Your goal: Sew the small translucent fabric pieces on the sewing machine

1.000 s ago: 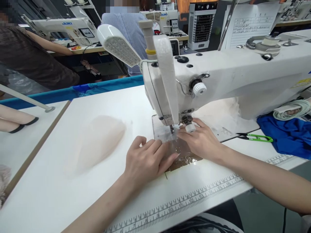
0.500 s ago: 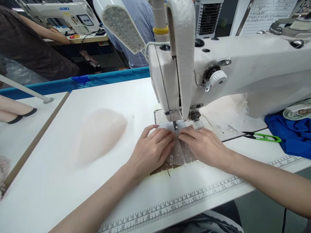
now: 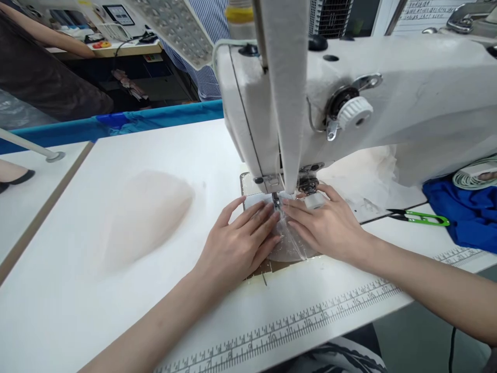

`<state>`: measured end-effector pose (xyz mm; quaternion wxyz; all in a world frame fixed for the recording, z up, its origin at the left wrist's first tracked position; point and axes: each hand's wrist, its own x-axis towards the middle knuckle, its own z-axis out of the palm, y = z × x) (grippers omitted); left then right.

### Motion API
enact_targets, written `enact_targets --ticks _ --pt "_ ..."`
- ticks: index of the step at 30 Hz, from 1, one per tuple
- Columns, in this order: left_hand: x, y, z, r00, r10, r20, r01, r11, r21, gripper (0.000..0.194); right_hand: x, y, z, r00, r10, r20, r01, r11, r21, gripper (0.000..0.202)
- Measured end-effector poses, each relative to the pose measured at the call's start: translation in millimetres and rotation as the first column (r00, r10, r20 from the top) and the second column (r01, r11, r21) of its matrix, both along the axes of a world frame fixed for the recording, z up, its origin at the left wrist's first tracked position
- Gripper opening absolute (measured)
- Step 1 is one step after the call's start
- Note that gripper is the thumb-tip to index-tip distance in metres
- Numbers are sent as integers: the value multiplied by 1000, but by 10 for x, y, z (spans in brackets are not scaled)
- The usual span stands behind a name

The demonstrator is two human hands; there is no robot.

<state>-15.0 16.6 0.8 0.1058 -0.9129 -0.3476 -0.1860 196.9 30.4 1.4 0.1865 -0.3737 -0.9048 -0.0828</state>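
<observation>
A sheer, whitish piece of fabric [image 3: 289, 244] lies under the presser foot [image 3: 276, 200] of a white sewing machine [image 3: 248, 114]. My left hand [image 3: 236, 241] rests on its left side, fingers stretched out flat and tips close to the foot. On the other side, my right hand [image 3: 330, 225] presses the fabric with its fingers spread. The right fingertips are partly hidden behind a small white round part beside the needle area. A seam or fold line runs from the foot toward me between the hands.
A pale sheer fabric piece [image 3: 151, 220] lies flat on the white table at left. Green-handled thread snips [image 3: 421, 217] and blue cloth [image 3: 462, 220] are at right. A printed ruler scale [image 3: 287, 331] follows the front edge. Other people stand beyond the table.
My right hand has opened from a closer pinch, its fingers now spread on the fabric. The left fingers have flattened. The fabric's near edge sits slightly farther right, and the view has come closer.
</observation>
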Motion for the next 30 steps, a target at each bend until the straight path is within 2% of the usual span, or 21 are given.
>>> enact_targets --ticks 23,25,28,30 --pt "-11 7 -22 999 29 42 -29 1000 -10 36 7 -2 -20 1000 3 18 -4 999 32 23" --pt "-14 -23 13 999 -8 44 7 1000 11 42 10 -14 -9 999 39 -5 -38 998 57 23" --pt "-24 -79 55 990 -138 11 138 990 37 50 23 -41 19 993 114 -42 -110 991 77 22" --pt "-33 -104 53 980 -198 -20 199 978 70 38 39 -55 37 985 157 -74 -153 986 63 21"
